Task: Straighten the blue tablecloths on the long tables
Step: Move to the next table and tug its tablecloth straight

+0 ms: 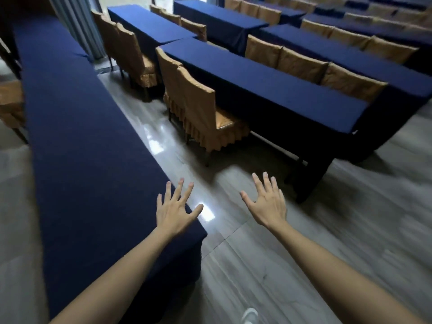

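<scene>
A long table under a dark blue tablecloth point(77, 141) runs from the near left to the far left. My left hand point(174, 208) hovers over its near right corner, fingers spread, holding nothing. My right hand point(266, 203) is out over the floor to the right of that corner, also spread and empty. A second blue-clothed long table point(268, 90) stands across the aisle at the centre right. More blue-covered tables point(149, 24) line up behind it.
Gold-covered chairs point(198, 108) stand along the aisle side of the second table, with others point(131, 50) further back. Glossy grey floor point(233, 265) fills the aisle between the tables. A white shoe tip point(250, 315) shows at the bottom edge.
</scene>
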Tool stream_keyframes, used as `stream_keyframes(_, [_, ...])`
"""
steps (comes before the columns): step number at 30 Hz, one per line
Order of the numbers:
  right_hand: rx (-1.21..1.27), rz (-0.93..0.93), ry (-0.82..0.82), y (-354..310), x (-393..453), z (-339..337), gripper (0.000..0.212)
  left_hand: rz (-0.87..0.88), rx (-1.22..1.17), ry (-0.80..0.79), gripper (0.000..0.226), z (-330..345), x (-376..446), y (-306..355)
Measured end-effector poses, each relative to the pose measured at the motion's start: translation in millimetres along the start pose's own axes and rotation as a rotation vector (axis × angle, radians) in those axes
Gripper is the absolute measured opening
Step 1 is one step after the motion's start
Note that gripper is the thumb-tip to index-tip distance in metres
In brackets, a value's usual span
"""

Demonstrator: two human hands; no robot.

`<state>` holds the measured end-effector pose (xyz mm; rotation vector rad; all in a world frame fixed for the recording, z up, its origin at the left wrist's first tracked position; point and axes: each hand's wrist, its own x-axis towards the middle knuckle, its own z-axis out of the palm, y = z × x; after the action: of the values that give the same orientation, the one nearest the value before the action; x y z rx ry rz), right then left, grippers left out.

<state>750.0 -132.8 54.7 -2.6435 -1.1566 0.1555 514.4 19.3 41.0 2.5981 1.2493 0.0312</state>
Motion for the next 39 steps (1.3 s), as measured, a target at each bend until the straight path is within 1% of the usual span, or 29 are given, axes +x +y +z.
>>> stream_keyframes(7, [0.028, 0.153, 0.051, 121, 61, -37, 0.082, 0.141, -0.062, -0.007, 0.084, 8, 93, 130])
stream_keyframes(11, [0.036, 0.209, 0.026, 190, 105, -52, 0.082, 0.139, -0.078, -0.017, 0.079, 22, 146, 203])
stream_keyframes(17, [0.044, 0.228, -0.020, 275, 172, -72, 0.083, 0.128, -0.117, -0.034, 0.080, 39, 222, 290])
stream_keyframes(21, [0.056, 0.248, -0.023, 313, 213, -75, 0.082, 0.157, -0.121, -0.037, 0.081, 49, 266, 333])
stream_keyframes(27, [0.063, 0.257, -0.040, 360, 290, -77, 0.082, 0.146, -0.129, -0.065, 0.081, 68, 343, 385])
stream_keyframes(33, [0.031, 0.246, -0.041, 405, 406, -79, 0.081, 0.101, -0.165, -0.090, 0.079, 91, 448, 430])
stream_keyframes(39, [-0.006, 0.209, -0.087, 439, 521, -86, 0.084, 0.025, -0.225, -0.099, 0.079, 86, 547, 471])
